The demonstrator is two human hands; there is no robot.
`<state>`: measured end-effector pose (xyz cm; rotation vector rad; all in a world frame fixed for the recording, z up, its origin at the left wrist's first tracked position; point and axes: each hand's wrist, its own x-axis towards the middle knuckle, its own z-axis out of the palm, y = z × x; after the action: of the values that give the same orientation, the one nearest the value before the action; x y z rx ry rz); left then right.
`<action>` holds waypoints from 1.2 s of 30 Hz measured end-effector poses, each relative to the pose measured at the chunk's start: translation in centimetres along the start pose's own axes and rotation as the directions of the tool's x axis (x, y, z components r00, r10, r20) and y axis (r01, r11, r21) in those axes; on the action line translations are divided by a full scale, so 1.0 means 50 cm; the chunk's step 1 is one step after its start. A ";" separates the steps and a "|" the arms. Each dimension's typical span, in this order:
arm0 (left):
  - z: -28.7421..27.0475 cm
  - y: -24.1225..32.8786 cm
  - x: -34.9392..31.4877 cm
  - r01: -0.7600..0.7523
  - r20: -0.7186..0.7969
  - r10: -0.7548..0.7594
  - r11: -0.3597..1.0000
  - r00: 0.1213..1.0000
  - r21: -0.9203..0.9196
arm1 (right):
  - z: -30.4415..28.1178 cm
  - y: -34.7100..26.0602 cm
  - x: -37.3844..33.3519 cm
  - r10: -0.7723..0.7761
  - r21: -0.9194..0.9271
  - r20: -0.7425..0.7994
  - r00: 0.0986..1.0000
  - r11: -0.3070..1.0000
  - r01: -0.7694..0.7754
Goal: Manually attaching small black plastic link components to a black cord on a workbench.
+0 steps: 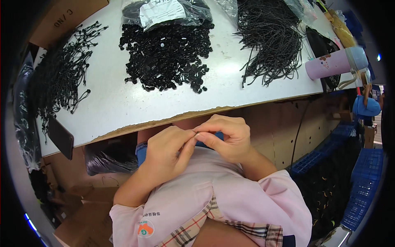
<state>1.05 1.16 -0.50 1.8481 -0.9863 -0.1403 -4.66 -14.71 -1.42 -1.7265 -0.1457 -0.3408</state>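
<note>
My left hand [166, 149] and my right hand [231, 136] meet in front of my body, just off the near edge of the white table [164, 108]. Thumb and forefinger of each are pinched, with the fingertips touching. Whatever lies between them, if anything, is too small or hidden to make out. Beyond my hands, a heap of small shiny black beads or stoppers [164, 57] is spread on the tabletop. To its right lies a thick bundle of thin black braided cords [271, 45]. At the left, looped black cords with small black pieces on them [61, 78] form a tangled pile.
A dark phone [61, 138] lies at the table's left corner. Behind the beads sits a clear bag [197, 11] with a white label. A pink and blue bottle [331, 64] lies at the right. Cardboard boxes [84, 224] and blue crates [364, 185] stand below.
</note>
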 end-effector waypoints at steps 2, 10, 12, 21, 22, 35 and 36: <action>-0.005 0.000 0.002 -0.060 0.059 0.051 0.984 0.997 0.165 | -0.007 -0.002 0.000 0.050 -0.045 0.042 0.998 0.998 -0.048; -0.015 -0.046 -0.018 0.209 0.451 -0.143 0.973 0.881 -0.099 | -0.031 -0.006 -0.006 0.313 0.507 -0.076 0.947 0.830 -0.233; -0.006 -0.048 -0.018 0.432 0.490 -0.253 0.851 0.834 -0.297 | -0.029 -0.004 -0.005 -0.161 -0.132 -0.026 0.987 0.979 0.156; -0.003 0.003 0.016 0.716 0.615 -0.402 0.177 0.679 -0.675 | 0.007 -0.004 -0.017 -0.626 -0.466 0.097 0.774 0.658 0.591; -0.004 0.007 0.017 0.690 0.527 -0.446 0.479 0.723 -0.542 | 0.012 -0.005 -0.017 -0.553 -0.430 0.073 0.830 0.733 0.526; 0.026 -0.020 -0.010 -0.362 -0.118 0.381 0.919 0.917 0.154 | -0.041 -0.027 -0.004 0.434 0.421 0.449 0.781 0.668 -0.614; 0.026 -0.019 -0.009 -0.366 -0.115 0.384 0.919 0.916 0.148 | -0.046 -0.025 -0.002 0.446 0.474 0.547 0.709 0.533 -0.701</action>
<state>0.66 0.73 -2.07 1.7143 -1.2515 0.2885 -5.43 -16.73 0.06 -1.0002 0.0636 0.5176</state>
